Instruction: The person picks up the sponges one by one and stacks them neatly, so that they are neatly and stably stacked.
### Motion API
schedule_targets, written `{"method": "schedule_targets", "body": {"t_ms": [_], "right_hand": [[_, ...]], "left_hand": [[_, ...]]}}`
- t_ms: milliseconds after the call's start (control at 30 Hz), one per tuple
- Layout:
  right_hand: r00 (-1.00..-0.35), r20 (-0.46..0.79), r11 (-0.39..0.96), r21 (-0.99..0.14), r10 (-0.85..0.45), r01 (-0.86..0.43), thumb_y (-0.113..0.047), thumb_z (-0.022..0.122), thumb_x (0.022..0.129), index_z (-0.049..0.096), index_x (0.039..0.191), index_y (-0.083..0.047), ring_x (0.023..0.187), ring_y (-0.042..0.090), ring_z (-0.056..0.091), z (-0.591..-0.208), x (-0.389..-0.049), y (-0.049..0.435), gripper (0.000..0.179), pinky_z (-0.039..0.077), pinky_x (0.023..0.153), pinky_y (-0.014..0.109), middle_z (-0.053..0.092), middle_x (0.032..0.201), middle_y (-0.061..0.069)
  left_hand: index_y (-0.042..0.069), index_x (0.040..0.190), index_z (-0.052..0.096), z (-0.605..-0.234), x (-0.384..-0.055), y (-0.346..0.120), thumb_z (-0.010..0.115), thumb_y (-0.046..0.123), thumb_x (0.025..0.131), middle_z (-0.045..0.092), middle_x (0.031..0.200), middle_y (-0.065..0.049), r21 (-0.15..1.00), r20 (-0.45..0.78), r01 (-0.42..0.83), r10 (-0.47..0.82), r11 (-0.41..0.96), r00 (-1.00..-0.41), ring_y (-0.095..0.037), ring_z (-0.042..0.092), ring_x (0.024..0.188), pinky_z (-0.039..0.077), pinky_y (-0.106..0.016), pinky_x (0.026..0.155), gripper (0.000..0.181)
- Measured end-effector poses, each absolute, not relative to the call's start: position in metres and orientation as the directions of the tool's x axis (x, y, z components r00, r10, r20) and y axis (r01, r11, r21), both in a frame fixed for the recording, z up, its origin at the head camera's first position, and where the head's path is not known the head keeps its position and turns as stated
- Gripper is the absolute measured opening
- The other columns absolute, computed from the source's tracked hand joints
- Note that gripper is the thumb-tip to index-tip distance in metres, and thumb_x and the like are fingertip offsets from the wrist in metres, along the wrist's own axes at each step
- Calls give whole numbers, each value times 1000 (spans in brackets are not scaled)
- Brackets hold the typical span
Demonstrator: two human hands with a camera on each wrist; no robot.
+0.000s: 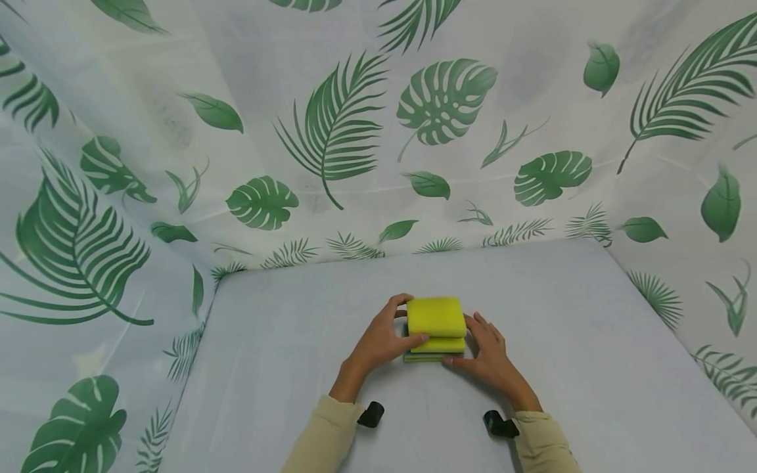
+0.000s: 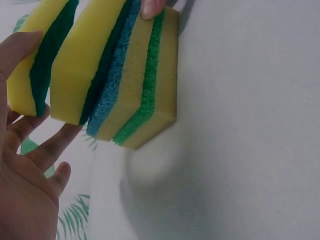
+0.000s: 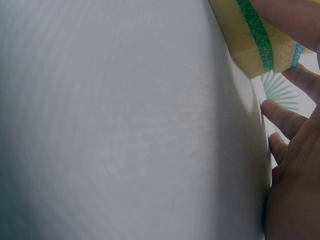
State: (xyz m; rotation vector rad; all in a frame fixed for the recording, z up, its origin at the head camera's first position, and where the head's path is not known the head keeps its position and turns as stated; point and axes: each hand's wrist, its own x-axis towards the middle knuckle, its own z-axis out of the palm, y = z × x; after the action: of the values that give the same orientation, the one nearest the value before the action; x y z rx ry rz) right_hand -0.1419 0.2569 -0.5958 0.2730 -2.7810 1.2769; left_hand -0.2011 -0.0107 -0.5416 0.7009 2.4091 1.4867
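A stack of several sponges stands between the two hands. On top lies a yellow sponge with a dark green scouring side, which the left hand grips between thumb and fingers at its left end. In the left wrist view, a gap parts it from a second yellow sponge below. Under that come a beige sponge with a blue scouring side and, lowest, a beige sponge with a green one. The right hand holds the lower sponges at the right end, thumb on the near side, fingers behind.
The white-covered table spreads around the stack. A white cloth with green leaf prints hangs behind and along both sides. Black wrist cameras stick out from the beige sleeves.
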Motion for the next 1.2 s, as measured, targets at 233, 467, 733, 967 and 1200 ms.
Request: {"method": "schedule_targets", "body": {"t_ms": [233, 467, 733, 967, 1200], "right_hand": [[-983, 133, 643, -743, -129, -185, -30, 95, 82, 43, 159, 0, 156, 53, 18, -595, -142, 257, 98, 2, 120, 72, 43, 163, 25], [-983, 130, 646, -741, -127, -182, -29, 95, 81, 45, 159, -1, 156, 53, 18, -594, -142, 256, 97, 1, 120, 72, 44, 163, 24], [-985, 118, 651, -740, -123, -170, -28, 95, 81, 43, 159, 1, 156, 52, 17, -593, -142, 255, 98, 1, 121, 72, 44, 162, 26], [-984, 126, 655, -734, -125, -177, -28, 95, 81, 43, 158, 2, 156, 52, 18, -595, -143, 256, 98, 1, 121, 72, 44, 162, 27], [-982, 139, 647, -738, -127, -189, -27, 95, 81, 44, 158, 1, 156, 53, 18, -594, -141, 256, 96, 2, 120, 72, 45, 161, 26]], "left_hand": [[18, 158, 42, -545, -199, -10, 82, 47, 93, 50, 160, -3, 877, 76, 304, 517, 371, -852, -28, 57, 138, 47, -53, 112, 82], [13, 156, 42, -548, -197, -10, 83, 44, 92, 52, 155, -6, 876, 82, 309, 517, 369, -852, -28, 55, 138, 46, -51, 114, 81], [14, 153, 42, -548, -194, -8, 84, 44, 91, 53, 152, -7, 870, 81, 314, 517, 380, -852, -26, 54, 137, 45, -52, 114, 81], [14, 154, 40, -547, -194, -9, 84, 43, 90, 52, 152, -9, 865, 84, 325, 528, 382, -845, -26, 53, 137, 44, -52, 114, 83], [15, 161, 34, -549, -193, -8, 84, 41, 92, 50, 155, -9, 849, 86, 353, 556, 393, -826, -24, 50, 138, 43, -51, 115, 89]]}}
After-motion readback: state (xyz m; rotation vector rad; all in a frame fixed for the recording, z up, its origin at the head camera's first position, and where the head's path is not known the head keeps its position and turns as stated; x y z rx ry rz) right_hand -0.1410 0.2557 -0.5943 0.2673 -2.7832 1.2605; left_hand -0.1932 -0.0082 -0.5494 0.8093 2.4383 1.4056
